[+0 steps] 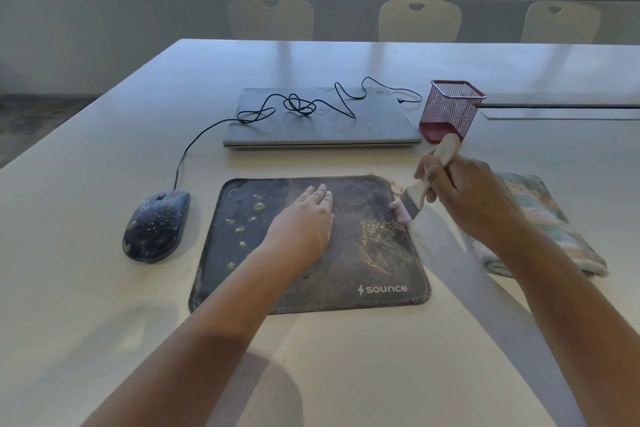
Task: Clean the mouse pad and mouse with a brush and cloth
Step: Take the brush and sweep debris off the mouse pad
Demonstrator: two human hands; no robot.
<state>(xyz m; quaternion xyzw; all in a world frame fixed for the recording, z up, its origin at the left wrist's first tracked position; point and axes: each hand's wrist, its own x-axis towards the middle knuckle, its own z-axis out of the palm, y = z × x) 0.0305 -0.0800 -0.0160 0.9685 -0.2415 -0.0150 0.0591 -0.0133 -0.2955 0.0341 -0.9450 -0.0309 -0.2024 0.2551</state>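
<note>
A dark mouse pad (346, 274) lies in front of me, with yellowish blobs on its left part and tan dust on its right part. My left hand (304, 218) lies flat on the pad's middle, fingers together. My right hand (471, 198) grips a wooden-handled brush (427, 180) whose pale bristles touch the pad's right edge. The dusty black wired mouse (156, 225) sits on the table left of the pad. A folded pastel cloth (550, 218) lies to the right, partly under my right forearm.
A closed grey laptop (322, 125) sits behind the pad with the mouse cable (294, 106) looped over it. A red mesh pen cup (450, 109) stands right of the laptop. Pale chairs (419, 21) line the far side of the table.
</note>
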